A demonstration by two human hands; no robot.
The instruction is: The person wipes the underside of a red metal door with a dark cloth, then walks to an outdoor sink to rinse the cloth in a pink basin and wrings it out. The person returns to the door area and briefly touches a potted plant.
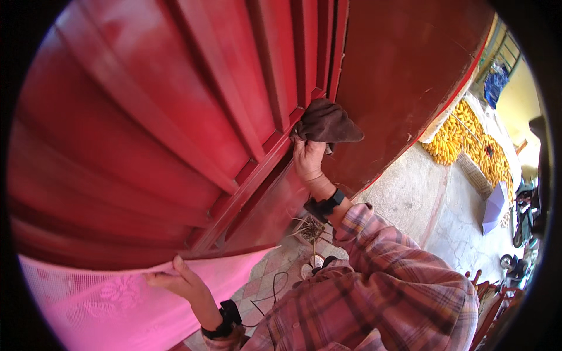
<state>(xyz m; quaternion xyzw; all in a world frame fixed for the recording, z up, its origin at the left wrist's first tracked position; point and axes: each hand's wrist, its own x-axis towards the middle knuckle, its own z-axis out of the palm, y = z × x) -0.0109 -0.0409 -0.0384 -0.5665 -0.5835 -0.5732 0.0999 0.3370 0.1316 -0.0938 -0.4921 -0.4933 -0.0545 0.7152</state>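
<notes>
My right hand (308, 159) grips a dark brown cloth (326, 120) and holds it at the lower rail of a red panelled door (246, 131), near its upright edge. The cloth hides most of my fingers. Lower left, my left hand (180, 281) rests with its fingers apart against the pink lace curtain (114, 298), at the border where the curtain meets the red surface. Whether those fingers pinch the fabric is unclear. Both wrists wear black bands.
A brown-red panel (404, 74) stands right of the door. Beyond it lie a heap of yellow corn cobs (456, 131), a pale purple umbrella-like thing (495, 208) and parked scooters (522, 219). Below are a dry potted plant (311, 230) and a black cable (274, 289) on the tiled floor.
</notes>
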